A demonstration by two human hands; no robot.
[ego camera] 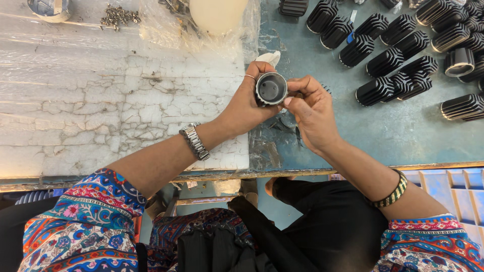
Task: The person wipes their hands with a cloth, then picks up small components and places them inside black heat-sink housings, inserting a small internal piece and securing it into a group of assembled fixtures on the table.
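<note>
My left hand (247,103) grips a black finned cylindrical housing (271,88), its open end facing up toward me. A ring sits on one finger and a metal watch on that wrist. My right hand (312,111) touches the housing's right rim with thumb and fingertips, pinching at its edge. Whether a small part lies between those fingers is hidden. Both hands hover above the blue-grey bench (383,131), just right of the white foam slab (116,111).
Several black finned housings (398,50) lie piled at the bench's far right. A heap of small screws (118,16), a tape roll (50,7) and a plastic-wrapped pale object (217,15) sit at the far edge. A blue crate (454,186) stands below right.
</note>
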